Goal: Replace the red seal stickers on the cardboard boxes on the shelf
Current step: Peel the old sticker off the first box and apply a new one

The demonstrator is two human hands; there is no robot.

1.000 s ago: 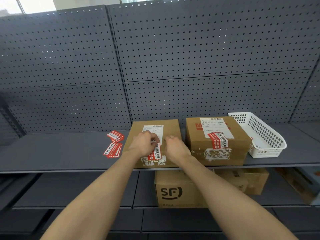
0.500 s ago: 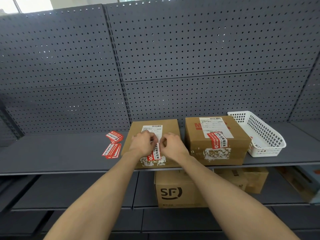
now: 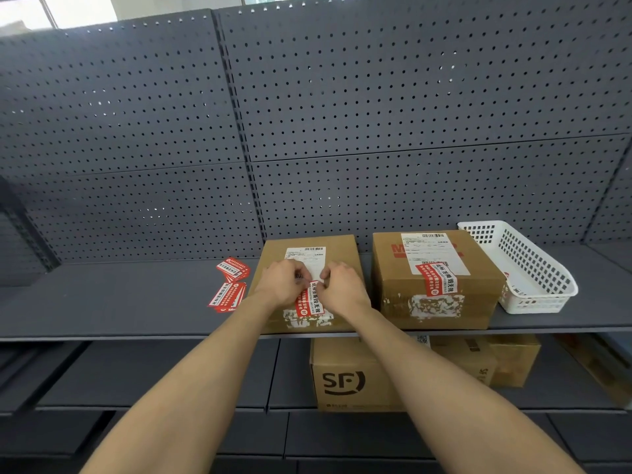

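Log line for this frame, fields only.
left hand: on left box beside red seal sticker | right hand: pinches sticker's top end | right box: seal intact | spare stickers: shelf

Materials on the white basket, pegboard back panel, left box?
The white basket looks like glossy moulded plastic, lattice walls. The back panel: probably painted sheet metal, matte grey, punched holes. The left box: matte brown cardboard, torn white residue on front.

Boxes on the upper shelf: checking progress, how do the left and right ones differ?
Left box has left hand and right hand at its sticker; right box is untouched. Left box's sticker runs straight; right box's sticker sits tilted. Both are brown, white-labelled, with torn white residue.
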